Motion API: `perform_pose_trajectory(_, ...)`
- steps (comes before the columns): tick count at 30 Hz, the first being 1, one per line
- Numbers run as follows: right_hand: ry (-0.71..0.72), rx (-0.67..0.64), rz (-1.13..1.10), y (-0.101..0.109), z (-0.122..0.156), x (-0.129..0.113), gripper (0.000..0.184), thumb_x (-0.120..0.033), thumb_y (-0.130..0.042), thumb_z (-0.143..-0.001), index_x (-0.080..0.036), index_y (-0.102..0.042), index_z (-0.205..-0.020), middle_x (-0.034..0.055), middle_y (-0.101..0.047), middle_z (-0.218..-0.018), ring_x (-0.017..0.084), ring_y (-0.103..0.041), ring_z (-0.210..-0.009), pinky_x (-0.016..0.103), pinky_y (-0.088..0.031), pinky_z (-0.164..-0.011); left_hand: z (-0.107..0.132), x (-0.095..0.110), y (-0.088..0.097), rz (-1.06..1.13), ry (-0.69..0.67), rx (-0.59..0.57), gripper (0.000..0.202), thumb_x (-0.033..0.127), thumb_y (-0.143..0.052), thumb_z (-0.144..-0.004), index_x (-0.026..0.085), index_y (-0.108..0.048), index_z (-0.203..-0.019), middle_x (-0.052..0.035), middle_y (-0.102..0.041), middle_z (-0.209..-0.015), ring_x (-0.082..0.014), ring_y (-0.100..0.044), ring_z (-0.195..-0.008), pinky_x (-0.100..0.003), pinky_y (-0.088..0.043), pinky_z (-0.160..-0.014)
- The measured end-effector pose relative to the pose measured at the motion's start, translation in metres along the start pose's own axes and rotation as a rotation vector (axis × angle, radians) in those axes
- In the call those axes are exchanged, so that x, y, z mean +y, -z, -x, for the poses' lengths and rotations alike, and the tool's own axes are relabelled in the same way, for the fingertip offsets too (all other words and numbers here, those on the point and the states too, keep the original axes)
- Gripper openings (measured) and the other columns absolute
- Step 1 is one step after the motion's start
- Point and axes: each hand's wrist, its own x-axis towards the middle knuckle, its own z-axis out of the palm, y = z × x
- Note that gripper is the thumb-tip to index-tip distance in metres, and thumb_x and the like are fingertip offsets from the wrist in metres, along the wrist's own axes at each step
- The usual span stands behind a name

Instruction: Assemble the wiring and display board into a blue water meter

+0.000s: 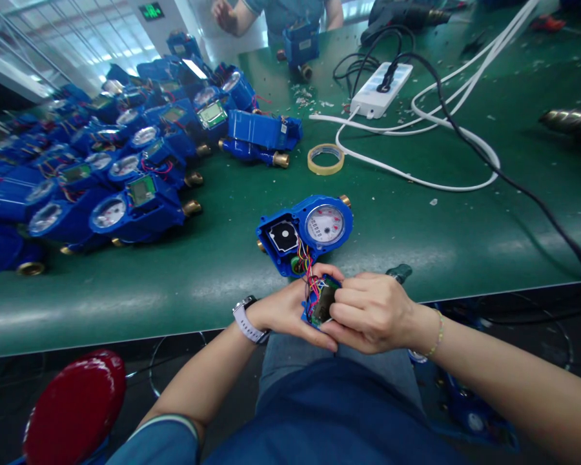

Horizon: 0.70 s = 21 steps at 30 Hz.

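Observation:
A blue water meter (297,226) lies near the table's front edge, its round dial facing up and its box-shaped housing uncovered. Coloured wires (310,268) run from that housing to a small circuit board (324,302) in a blue cover. My left hand (290,310) is wrapped round the cover from below and the side, gripping it. Over its right side, my right hand (372,310) has its fingers curled in and pressed against the board. What its fingertips pinch, if anything, is hidden. Just beyond the right hand, a dark green handle (399,272) shows on the table edge.
Many blue meters (140,142) crowd the table's left side. A tape roll (326,159), a white power strip (382,89) and loose cables (445,123) lie beyond. Another person (290,16) is across the table, near a meter (301,45). A red stool (75,407) stands lower left.

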Motion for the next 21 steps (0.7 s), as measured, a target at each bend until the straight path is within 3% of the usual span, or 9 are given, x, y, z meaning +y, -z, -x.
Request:
perform_pose_trajectory(9, 0.075, 0.039, -0.113, 0.009, -0.012, -0.013, 0.050, -0.033, -0.038, -0.104, -0.019, -0.052, -0.058, -0.0012, -0.044, -0.054, 0.014, -0.038, -0.050, 0.032, -0.027, -0.052, 0.001, -0.001, 0.001, 0.125, 0.031, 0.034, 0.091, 0.035, -0.093, -0.050, 0.022, -0.044, -0.126, -0.0099, -0.055, -0.121, -0.0313, -0.058, -0.116, -0.044, -0.045, -0.105)
perform_pose_trajectory(13, -0.051, 0.052, -0.209, 0.025, -0.002, -0.014, 0.045, -0.032, -0.041, -0.104, -0.018, -0.054, -0.064, 0.0004, -0.046, -0.056, 0.015, -0.039, -0.051, 0.034, -0.025, -0.052, 0.002, -0.005, -0.003, 0.322, -0.027, 0.046, 0.092, 0.026, -0.093, -0.053, 0.025, -0.042, -0.129, -0.0108, -0.057, -0.128, -0.0309, -0.058, -0.122, -0.046, -0.042, -0.109)
perform_pose_trajectory(15, -0.235, 0.117, -0.377, 0.031, 0.010, -0.016, 0.032, -0.027, -0.047, -0.101, -0.017, -0.058, -0.072, 0.0014, -0.053, -0.062, 0.015, -0.045, -0.055, 0.032, -0.029, -0.053, 0.003, -0.006, -0.005, 0.398, -0.033, 0.028, 0.092, 0.022, -0.092, -0.055, 0.027, -0.041, -0.131, -0.0119, -0.056, -0.132, -0.0307, -0.058, -0.123, -0.047, -0.043, -0.108)
perform_pose_trajectory(17, -0.512, 0.267, -0.588, 0.034, 0.021, -0.020, 0.020, -0.020, -0.050, -0.098, -0.019, -0.062, -0.082, 0.0005, -0.057, -0.067, 0.014, -0.048, -0.057, 0.029, -0.034, -0.055, 0.003, -0.006, -0.005, 0.422, -0.029, 0.012, 0.094, 0.018, -0.092, -0.056, 0.029, -0.039, -0.133, -0.0131, -0.054, -0.135, -0.0306, -0.059, -0.123, -0.047, -0.045, -0.107)
perform_pose_trajectory(21, -1.098, 0.612, -1.083, 0.028, 0.038, -0.036, 0.017, -0.027, -0.046, -0.099, -0.025, -0.063, -0.100, -0.0048, -0.036, -0.057, 0.012, -0.031, -0.046, 0.023, -0.030, -0.043, 0.003, -0.006, -0.005, 0.400, -0.034, 0.005, 0.100, 0.015, -0.092, -0.056, 0.030, -0.037, -0.138, -0.0138, -0.054, -0.137, -0.0307, -0.058, -0.125, -0.048, -0.043, -0.109)
